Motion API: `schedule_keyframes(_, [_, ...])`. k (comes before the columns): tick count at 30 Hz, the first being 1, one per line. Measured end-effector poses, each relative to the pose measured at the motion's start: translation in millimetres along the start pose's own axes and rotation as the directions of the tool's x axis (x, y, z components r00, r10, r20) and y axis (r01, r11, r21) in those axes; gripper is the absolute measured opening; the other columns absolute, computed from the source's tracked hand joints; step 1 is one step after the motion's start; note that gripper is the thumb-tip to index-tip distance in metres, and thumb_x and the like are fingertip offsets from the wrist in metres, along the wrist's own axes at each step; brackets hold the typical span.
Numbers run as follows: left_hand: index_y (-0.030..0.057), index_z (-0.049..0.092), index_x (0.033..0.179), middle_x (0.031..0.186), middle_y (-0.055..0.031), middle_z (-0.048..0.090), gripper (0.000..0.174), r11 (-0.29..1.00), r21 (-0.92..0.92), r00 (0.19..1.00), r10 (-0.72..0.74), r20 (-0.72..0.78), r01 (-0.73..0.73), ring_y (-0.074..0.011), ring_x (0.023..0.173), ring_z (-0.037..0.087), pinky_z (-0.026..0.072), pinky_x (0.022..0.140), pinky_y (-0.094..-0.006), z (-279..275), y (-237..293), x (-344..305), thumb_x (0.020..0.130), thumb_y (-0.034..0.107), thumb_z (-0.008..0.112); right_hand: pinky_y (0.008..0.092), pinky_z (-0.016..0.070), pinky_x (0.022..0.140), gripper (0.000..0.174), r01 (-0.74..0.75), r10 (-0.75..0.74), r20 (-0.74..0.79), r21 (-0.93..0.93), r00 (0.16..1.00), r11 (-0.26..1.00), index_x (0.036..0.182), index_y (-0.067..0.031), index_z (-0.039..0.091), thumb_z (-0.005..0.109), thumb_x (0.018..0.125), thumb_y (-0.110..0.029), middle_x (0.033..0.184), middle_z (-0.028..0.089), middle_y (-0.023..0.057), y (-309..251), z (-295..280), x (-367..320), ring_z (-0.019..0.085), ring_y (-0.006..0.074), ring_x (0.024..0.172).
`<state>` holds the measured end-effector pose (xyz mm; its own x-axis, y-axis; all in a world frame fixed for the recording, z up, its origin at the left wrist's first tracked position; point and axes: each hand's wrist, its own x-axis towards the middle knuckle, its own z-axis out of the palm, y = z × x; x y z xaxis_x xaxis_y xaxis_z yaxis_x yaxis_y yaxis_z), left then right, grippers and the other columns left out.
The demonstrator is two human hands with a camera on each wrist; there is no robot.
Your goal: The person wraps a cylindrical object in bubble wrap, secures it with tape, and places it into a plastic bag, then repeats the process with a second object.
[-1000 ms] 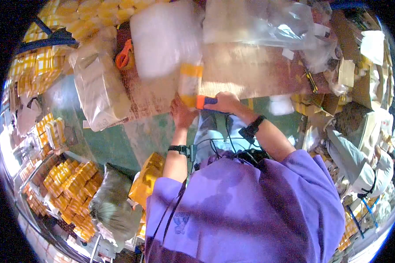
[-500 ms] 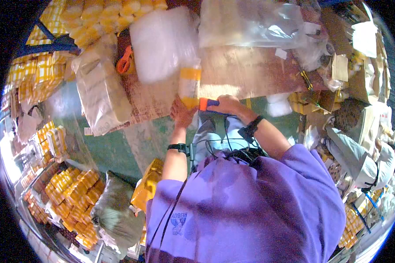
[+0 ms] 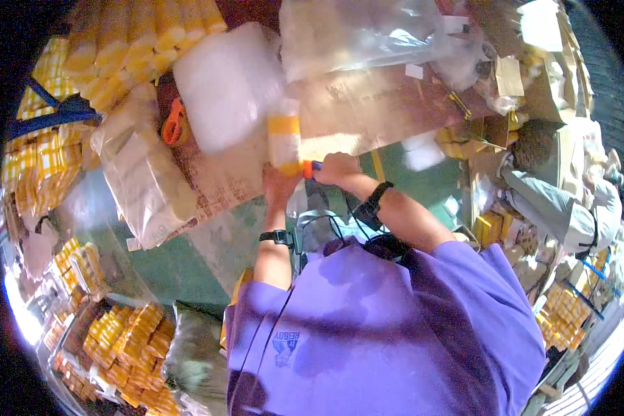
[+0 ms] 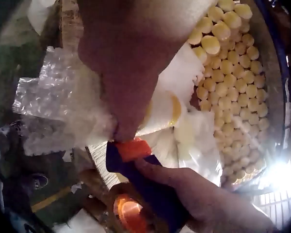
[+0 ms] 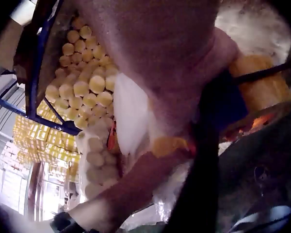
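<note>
A roll-shaped pack (image 3: 284,142), white with yellow bands, lies at the table's near edge in the head view. My left hand (image 3: 280,186) grips its near end; in the left wrist view that hand hides much of the pack. Just to the right, my right hand (image 3: 340,168) holds a blue and orange tape dispenser (image 4: 157,191), its orange tip right beside the pack's near end. The left wrist view shows the right thumb (image 4: 157,172) along the dispenser's blue body. A yellowish tape roll (image 5: 264,87) sits on the dispenser in the right wrist view.
White sheeting (image 3: 229,87) is piled behind the pack, with clear plastic bags (image 3: 360,41) at the back. An orange tool (image 3: 175,123) and a plastic-wrapped bundle (image 3: 149,177) lie left. A yellow cutter (image 3: 460,104) lies right. Yellow-ended rolls (image 3: 139,35) are stacked back left. Another person (image 3: 555,208) is at right.
The head view has turned, so the table and its things sit farther left and tilted. Both hands keep their grips, and the dispenser has come slightly lower against the pack's near end.
</note>
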<state>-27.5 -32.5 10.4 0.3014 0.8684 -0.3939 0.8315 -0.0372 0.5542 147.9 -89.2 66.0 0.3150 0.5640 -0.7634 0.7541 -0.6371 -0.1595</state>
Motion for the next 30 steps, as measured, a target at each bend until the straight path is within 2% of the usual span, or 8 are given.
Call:
schedule_keyframes(6, [-0.0062,0.059,0.116,0.112,-0.0271,0.069,0.09,0.982,-0.063,0.984,-0.174,0.048,0.177,-0.0416,0.106,0.068,0.057,0.087,-0.0482,-19,11,-5,0.057,0.053,0.092,0.0429,0.0581,0.085,0.06,-0.033,0.033,-0.035,0.005,0.999,0.999,0.099,-0.0007,0.076,0.067,0.075,-0.055,0.099,0.075,0.0216,-16,-3,-6,0.073,0.035,0.097])
schedule_keyframes(15, [-0.0076,0.062,0.11,0.105,-0.0278,0.07,0.089,0.99,-0.074,0.993,-0.117,-0.012,0.116,-0.0426,0.1,0.07,0.058,0.083,-0.0471,-43,36,-16,0.059,0.061,0.088,0.0416,0.0565,0.085,0.039,-0.063,0.066,-0.151,0.028,0.986,0.998,0.097,-0.004,0.078,0.063,0.083,-0.037,0.101,0.074,0.021,-40,18,2,0.073,0.0359,0.095])
schedule_keyframes(18, [-0.0076,0.064,0.106,0.102,-0.0274,0.071,0.084,0.997,0.001,0.993,-0.075,0.091,0.076,-0.0434,0.097,0.07,0.0581,0.082,-0.0475,-11,-17,-3,0.06,0.059,0.088,0.0428,0.0565,0.085,0.04,-0.114,0.127,-0.182,0.078,0.975,0.99,0.097,-0.003,0.077,0.06,0.086,-0.037,0.1,0.074,0.0217,-20,51,25,0.072,0.0372,0.095])
schedule_keyframes(22, [-0.0084,0.047,0.129,0.116,-0.028,0.065,0.096,0.977,-0.202,0.994,-0.048,0.094,0.067,-0.0434,0.106,0.066,0.0548,0.09,-0.0504,-15,-4,1,0.062,0.048,0.087,0.046,0.0559,0.078,0.05,-0.084,0.08,-0.26,-0.002,0.962,0.996,0.098,-0.0026,0.077,0.06,0.089,-0.049,0.099,0.074,0.0227,-20,22,6,0.073,0.0374,0.093])
schedule_keyframes(24, [-0.0083,0.041,0.137,0.127,-0.0286,0.059,0.103,0.994,-0.103,0.999,-0.025,-0.03,0.022,-0.0436,0.114,0.061,0.0514,0.097,-0.0513,-12,-11,-4,0.062,0.046,0.086,0.0463,0.0555,0.077,0.049,-0.133,0.149,-0.229,0.084,0.962,0.988,0.097,-0.0037,0.076,0.061,0.088,-0.05,0.097,0.074,0.0207,-17,4,15,0.072,0.038,0.093])
schedule_keyframes(26, [-0.0077,0.037,0.142,0.138,-0.0297,0.051,0.108,0.993,0.119,0.957,0.046,-0.285,-0.012,-0.0443,0.122,0.055,0.0469,0.103,-0.052,37,-17,0,0.062,0.047,0.086,0.0464,0.0545,0.068,0.047,-0.024,0.071,-0.359,0.134,0.931,0.991,0.097,0.0014,0.07,0.061,0.089,-0.044,0.09,0.074,0.0195,10,9,43,0.073,0.0358,0.081])
schedule_keyframes(27, [-0.0054,0.029,0.15,0.149,-0.0292,0.039,0.115,0.988,0.154,0.957,0.065,-0.281,-0.022,-0.0453,0.132,0.045,0.041,0.109,-0.0527,51,-21,1,0.063,0.048,0.083,0.0479,0.0548,0.066,0.044,-0.034,0.055,-0.387,0.061,0.92,0.998,0.098,0.0002,0.07,0.059,0.09,-0.041,0.088,0.074,0.0177,17,3,46,0.074,0.035,0.081])
schedule_keyframes(30, [-0.0044,0.022,0.155,0.153,-0.0279,0.037,0.121,0.999,0.016,0.978,0.042,-0.204,-0.039,-0.0446,0.136,0.043,0.0386,0.111,-0.054,45,-19,-7,0.064,0.047,0.083,0.0495,0.0555,0.064,0.036,-0.063,-0.039,-0.447,-0.211,0.893,0.976,0.105,0.0002,0.062,0.053,0.092,-0.032,0.085,0.072,0.0172,58,8,85,0.075,0.0322,0.082])
